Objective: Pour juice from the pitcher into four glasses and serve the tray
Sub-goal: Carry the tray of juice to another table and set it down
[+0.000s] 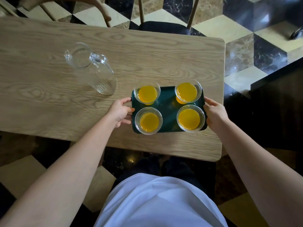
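A dark green tray (167, 105) rests on the wooden table (49, 95) near its right end. On it stand several clear glasses of orange juice, among them the far left glass (147, 93), far right glass (187, 91) and near right glass (190, 118). My left hand (120, 111) grips the tray's left edge, thumb on top. My right hand (215, 114) grips the right edge. A clear glass pitcher (91, 68), holding no juice, stands upright to the tray's left.
Two chairs stand at the table's far side, a wooden one (101, 12) and one with a dark seat (164, 27). A dark cabinet (270, 104) is close to the table's right edge. The floor is patterned tile.
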Demonstrator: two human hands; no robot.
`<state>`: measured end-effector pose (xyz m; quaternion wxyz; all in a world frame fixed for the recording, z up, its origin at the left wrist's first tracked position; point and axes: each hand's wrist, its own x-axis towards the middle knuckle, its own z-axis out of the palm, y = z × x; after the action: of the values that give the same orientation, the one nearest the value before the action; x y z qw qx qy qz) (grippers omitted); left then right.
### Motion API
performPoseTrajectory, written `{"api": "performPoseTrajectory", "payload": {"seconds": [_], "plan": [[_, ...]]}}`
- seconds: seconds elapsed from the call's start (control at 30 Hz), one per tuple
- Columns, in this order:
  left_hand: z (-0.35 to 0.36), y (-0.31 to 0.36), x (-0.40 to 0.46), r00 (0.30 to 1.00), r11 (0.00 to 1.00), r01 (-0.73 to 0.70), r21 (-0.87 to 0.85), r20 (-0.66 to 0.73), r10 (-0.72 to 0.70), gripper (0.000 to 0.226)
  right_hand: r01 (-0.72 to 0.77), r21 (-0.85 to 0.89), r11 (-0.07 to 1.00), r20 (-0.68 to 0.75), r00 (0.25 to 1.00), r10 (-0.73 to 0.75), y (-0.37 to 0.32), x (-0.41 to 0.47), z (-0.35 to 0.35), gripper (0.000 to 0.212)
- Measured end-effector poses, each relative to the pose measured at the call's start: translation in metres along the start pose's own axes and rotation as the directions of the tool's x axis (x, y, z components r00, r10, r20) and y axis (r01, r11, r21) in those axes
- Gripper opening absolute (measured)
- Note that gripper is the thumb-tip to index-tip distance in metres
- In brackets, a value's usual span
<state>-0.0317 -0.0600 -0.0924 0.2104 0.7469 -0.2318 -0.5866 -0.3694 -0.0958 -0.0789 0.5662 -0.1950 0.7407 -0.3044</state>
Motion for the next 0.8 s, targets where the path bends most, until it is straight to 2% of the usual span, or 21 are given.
{"api": "performPoseTrajectory", "payload": {"seconds": [0.3,0.47,0.8], "plan": [[-0.025,-0.027,-0.052,0.997,0.994,0.020,-0.103,-0.068,-0.027,0.061,-0.003,-0.066,0.998,0.122,0.992,0.012,-0.007,-0.024,0.020,0.047],[-0.034,-0.052,-0.087,0.990,0.975,0.057,-0.216,-0.115,-0.083,0.062,0.012,-0.142,0.990,0.205,0.979,0.018,-0.013,-0.036,0.038,0.053],[-0.060,-0.122,-0.145,0.950,0.897,0.048,-0.440,-0.256,-0.177,0.064,0.125,-0.336,0.933,0.382,0.924,0.014,-0.007,-0.065,0.102,0.047]]}}
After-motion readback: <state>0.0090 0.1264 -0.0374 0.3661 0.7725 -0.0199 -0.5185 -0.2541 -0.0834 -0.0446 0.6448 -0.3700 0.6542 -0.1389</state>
